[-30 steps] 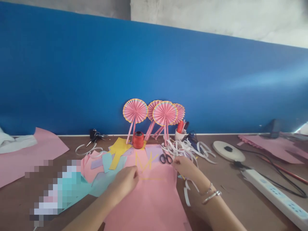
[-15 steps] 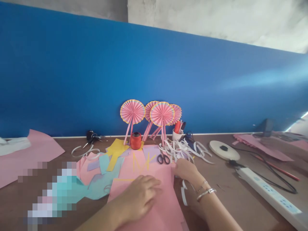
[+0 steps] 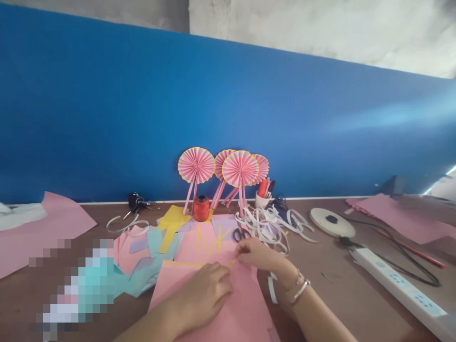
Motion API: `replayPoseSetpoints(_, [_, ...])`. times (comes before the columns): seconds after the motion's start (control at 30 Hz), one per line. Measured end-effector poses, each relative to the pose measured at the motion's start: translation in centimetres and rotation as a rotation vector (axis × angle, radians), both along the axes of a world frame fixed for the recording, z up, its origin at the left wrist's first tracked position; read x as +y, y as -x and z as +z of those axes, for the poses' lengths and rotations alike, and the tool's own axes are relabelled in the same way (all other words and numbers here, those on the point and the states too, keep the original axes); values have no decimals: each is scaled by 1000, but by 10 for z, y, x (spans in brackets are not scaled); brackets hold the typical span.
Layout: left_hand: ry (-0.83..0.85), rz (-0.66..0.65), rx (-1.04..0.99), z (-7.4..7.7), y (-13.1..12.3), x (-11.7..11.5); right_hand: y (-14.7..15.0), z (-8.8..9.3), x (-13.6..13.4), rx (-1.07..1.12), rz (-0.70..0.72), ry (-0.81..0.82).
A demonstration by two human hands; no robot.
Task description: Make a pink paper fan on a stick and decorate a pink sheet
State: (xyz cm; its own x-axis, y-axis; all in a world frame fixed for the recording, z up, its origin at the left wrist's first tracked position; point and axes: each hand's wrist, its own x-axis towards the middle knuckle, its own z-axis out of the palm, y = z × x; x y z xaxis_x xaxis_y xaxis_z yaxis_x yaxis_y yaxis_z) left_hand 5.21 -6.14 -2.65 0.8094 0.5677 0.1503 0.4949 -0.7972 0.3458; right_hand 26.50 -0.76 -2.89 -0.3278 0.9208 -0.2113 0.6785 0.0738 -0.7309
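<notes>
A large pink sheet [image 3: 245,304] with a yellow strip [image 3: 181,263] along its far edge lies in front of me. My left hand [image 3: 204,294] rests on it, palm down, fingers slightly bent and holding nothing. At the sheet's far edge, my right hand [image 3: 258,256] has its fingertips pinched on the end of a thin yellow strip. Just beyond are black-handled scissors [image 3: 241,234], partly hidden by that hand. More pink paper [image 3: 188,247] with loose yellow strips [image 3: 204,241] lies farther back.
Pleated pink fans [image 3: 196,165] stand behind a red thread spool [image 3: 201,209]. Curled white strips [image 3: 263,223] lie near a pen cup [image 3: 262,200]. To the right are a white disc [image 3: 332,222] and a power strip [image 3: 399,285]; coloured scraps [image 3: 137,280] lie left.
My right hand has moved left from beside the white strips to the sheet's far edge and now pinches the yellow strip. The sheet's left edge has shifted left; my left hand moved slightly.
</notes>
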Motion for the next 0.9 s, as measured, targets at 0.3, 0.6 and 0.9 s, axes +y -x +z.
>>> replayPoseSetpoints(0.3, [25,48,27,-2,-1,-1,-1,-11,0,159,-78,190])
replayPoseSetpoints(0.6, [58,77,-21,-8,-1,-1,1,-6,-1,235,-144,246])
replayPoseSetpoints(0.9, [61,83,-2,-7,-1,-1,1,-11,0,216,-166,226])
